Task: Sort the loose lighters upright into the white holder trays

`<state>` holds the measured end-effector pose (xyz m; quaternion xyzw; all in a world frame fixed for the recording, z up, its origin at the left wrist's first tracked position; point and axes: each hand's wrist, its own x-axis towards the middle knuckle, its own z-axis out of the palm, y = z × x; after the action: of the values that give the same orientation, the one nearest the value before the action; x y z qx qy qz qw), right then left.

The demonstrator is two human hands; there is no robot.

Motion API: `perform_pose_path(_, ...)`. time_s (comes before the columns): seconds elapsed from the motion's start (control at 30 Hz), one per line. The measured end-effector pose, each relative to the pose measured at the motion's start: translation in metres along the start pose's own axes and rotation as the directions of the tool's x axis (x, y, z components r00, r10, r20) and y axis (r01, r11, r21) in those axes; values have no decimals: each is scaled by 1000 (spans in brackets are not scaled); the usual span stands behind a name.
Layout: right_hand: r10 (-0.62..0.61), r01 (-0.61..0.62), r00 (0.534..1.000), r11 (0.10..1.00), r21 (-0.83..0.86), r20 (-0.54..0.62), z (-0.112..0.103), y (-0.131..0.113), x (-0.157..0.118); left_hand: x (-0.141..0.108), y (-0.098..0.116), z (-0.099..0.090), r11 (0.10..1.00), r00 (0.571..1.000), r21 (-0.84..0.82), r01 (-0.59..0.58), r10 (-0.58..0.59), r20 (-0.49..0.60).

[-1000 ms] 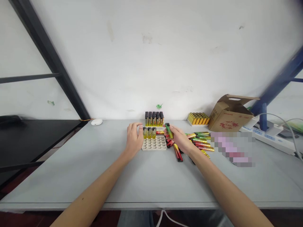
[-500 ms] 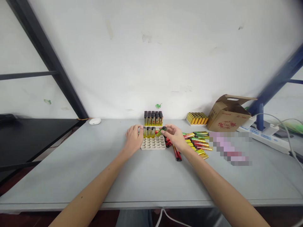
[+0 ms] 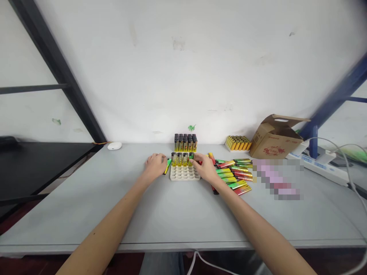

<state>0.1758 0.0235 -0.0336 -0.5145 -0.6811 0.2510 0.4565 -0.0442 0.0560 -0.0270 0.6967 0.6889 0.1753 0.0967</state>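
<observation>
My right hand point(image 3: 205, 166) pinches a green lighter point(image 3: 191, 157) that stands upright in the back row of a pale slotted tray point(image 3: 185, 178). Beside it in that row stand several lighters point(image 3: 179, 159) with dark tops and yellow-green bodies. The tray's front slots hold nothing. Left of the tray, my left hand point(image 3: 155, 165) has its fingers curled against a slanted green-and-yellow lighter point(image 3: 168, 165), its dark end low near the table. The grip looks closed, though the fingertips are partly hidden. A loose pile of red, green and yellow lighters point(image 3: 229, 177) lies by my right wrist.
A block of upright dark-topped lighters point(image 3: 185, 143) stands behind the tray. Farther right are a tray of yellow cylinders point(image 3: 239, 143), an open cardboard box point(image 3: 275, 141) and a white power strip point(image 3: 323, 168). A small white case point(image 3: 114, 146) lies back left.
My right hand has moved left and down, and its tilted green lighter now stands upright in the tray. My left hand has moved left off the tray, with a green-and-yellow lighter now showing beside it.
</observation>
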Motion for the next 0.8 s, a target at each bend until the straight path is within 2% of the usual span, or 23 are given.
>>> perform_pose_path(0.13,-26,29,997,999,-35,73,-6,0,0,-2,0,-2,997,998,45,-56,55,30)
perform_pose_path(0.3,-92,89,996,987,-131,-15,-22,6,-3,-5,-2,-7,988,990,78,-131,126,62)
perform_pose_path(0.43,-89,79,992,991,-111,-89,-29,14,-6,-3,-7,-6,992,992,14,-127,127,-25)
perform_pose_path(0.53,-105,97,987,993,-69,-123,-32,15,-6,2,-11,-6,987,975,-51,-154,144,-169)
perform_pose_path(0.6,-132,126,982,991,-51,-134,-34,12,-6,4,-10,-9,954,921,-124,-271,220,-321)
perform_pose_path(0.63,-146,141,979,989,-43,-140,-36,9,-6,3,-8,-12,921,873,-159,-355,266,-410)
perform_pose_path(0.7,-167,166,974,986,-20,-153,-39,2,-8,-2,-1,-18,826,747,-202,-526,335,-574)
perform_pose_path(0.77,-198,202,969,979,16,-150,-40,-6,-11,-11,10,-21,744,645,-199,-639,377,-664)
perform_pose_path(0.8,-224,231,965,972,38,-138,-40,-11,-13,-17,15,-21,704,612,-189,-685,415,-673)
